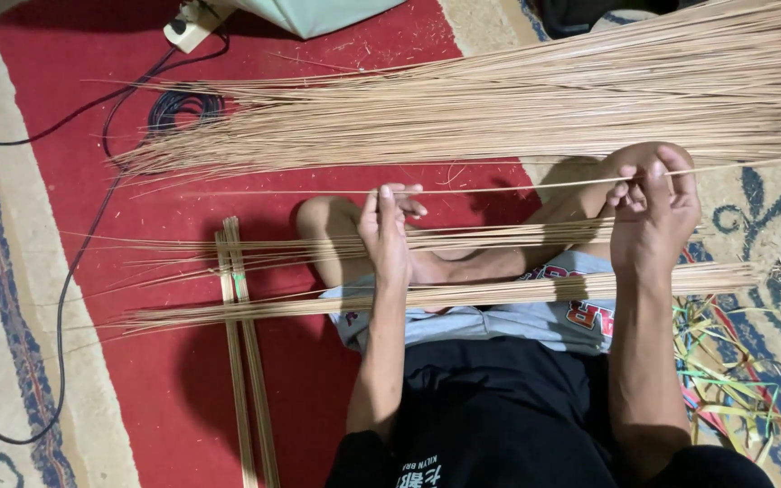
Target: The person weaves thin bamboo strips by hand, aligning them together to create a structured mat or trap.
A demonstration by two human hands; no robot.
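- Across the person's lap, a single thin stick [499,189] runs side to side, stretched between both hands above the bent knees.
- Right hand [654,210]: fingers curled shut, pinching the stick near its thicker end between thumb and fingertips.
- Left hand [385,237]: fingers mostly straight and close together, their tips pinching the stick partway along, the palm otherwise empty.
- Handling, as I judge it: the stick looks very light, springy rather than rigid, and dry enough to snap if bent sharply. Its far tip tapers fine and would whip about. A light pinch at two well-separated points, as now, seems the sensible hold; gripping near the thin tip would give little control.
- Count of sticks in hand: one.
- Loose bundles: a big heap of sticks [517,108] fanned out on the red carpet [192,380] beyond the knees, far too many to count; a smaller sheaf [463,237] lying over the legs; a third sheaf [463,294] across the grey shorts [499,321]. That makes three groups.
- Flat wooden slats [244,361] lie just beside the left knee, side by side; I make out two, possibly three.
- Green and yellow strips [725,380] sit tangled by the right elbow, uncountable.
- One black cable [65,271] loops over the carpet to a white power strip [193,20].
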